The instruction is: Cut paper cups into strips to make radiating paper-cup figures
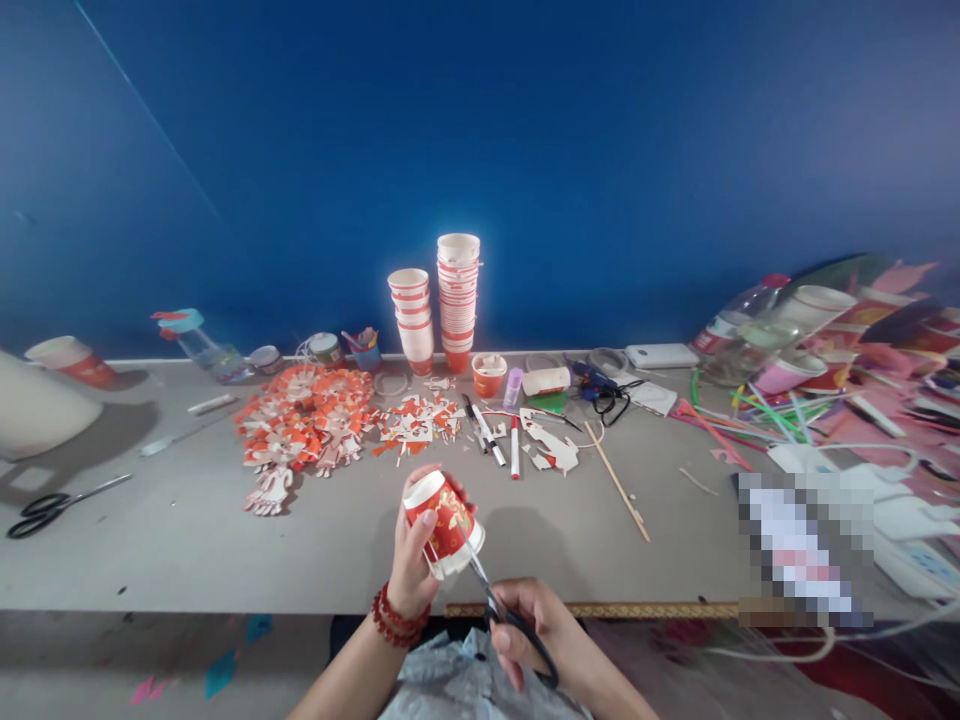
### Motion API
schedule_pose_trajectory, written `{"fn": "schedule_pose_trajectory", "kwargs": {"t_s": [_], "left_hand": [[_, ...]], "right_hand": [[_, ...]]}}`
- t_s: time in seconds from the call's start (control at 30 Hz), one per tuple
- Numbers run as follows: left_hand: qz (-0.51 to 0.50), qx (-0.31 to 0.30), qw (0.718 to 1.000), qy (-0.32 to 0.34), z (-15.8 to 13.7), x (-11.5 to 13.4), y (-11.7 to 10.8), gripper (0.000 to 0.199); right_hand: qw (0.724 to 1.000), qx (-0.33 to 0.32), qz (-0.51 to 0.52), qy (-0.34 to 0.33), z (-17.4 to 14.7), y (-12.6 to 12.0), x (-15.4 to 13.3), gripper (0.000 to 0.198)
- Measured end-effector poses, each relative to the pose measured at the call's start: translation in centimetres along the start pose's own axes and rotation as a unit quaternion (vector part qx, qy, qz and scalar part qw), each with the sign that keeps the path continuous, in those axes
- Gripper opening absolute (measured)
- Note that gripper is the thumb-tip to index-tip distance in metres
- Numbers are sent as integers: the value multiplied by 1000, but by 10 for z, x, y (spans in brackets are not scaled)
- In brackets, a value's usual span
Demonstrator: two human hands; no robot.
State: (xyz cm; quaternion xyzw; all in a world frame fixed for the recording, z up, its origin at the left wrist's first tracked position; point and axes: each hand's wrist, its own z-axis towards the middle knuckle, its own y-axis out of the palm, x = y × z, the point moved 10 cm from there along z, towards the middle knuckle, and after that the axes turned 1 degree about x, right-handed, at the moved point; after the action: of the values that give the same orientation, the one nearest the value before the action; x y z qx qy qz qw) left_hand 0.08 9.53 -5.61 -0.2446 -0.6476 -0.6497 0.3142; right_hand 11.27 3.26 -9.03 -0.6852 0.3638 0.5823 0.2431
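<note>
My left hand [415, 560] is wrapped round a red and white paper cup [444, 522], held tilted above the table's near edge. A bracelet of red beads [397, 618] circles that wrist. Through the black handle loops of a pair of scissors [487, 590] go the fingers of my right hand [529, 630]. The blades point up and left and meet the cup's rim and side; whether they are cutting cannot be made out. Beyond the cup lie paper scraps [420, 425] and a heap of cut orange and white paper pieces [304, 420].
Two stacks of paper cups [457, 300] stand by the blue wall. Markers [515, 448], a wooden stick [619, 485] and a glue gun [596, 383] lie right of centre. Another pair of scissors [60, 507] rests at far left. Bottles, cups and coloured strips crowd the right side, near a power strip [892, 515].
</note>
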Motion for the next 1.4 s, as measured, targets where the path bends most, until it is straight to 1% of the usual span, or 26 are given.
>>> {"fn": "schedule_pose_trajectory", "kwargs": {"t_s": [0.3, 0.6, 0.8, 0.97, 1.17, 1.4], "left_hand": [[19, 1, 1000, 8, 1, 2, -2, 44], [8, -3, 1000, 20, 0, 3, -1, 47], [24, 6, 1000, 12, 0, 5, 0, 44], [11, 2, 1000, 16, 0, 6, 1, 46], [21, 15, 1000, 10, 0, 3, -4, 44], [27, 8, 999, 15, -1, 5, 0, 46]], "right_hand": [[1000, 1, 2, 18, 0, 0, 0, 65], [1000, -1, -1, 16, 0, -1, 3, 65], [1000, -3, -6, 19, 0, 0, 1, 64], [1000, 4, -2, 19, 0, 0, -4, 66], [1000, 0, -5, 27, -1, 0, -2, 67], [1000, 5, -7, 30, 0, -1, 2, 65]]}}
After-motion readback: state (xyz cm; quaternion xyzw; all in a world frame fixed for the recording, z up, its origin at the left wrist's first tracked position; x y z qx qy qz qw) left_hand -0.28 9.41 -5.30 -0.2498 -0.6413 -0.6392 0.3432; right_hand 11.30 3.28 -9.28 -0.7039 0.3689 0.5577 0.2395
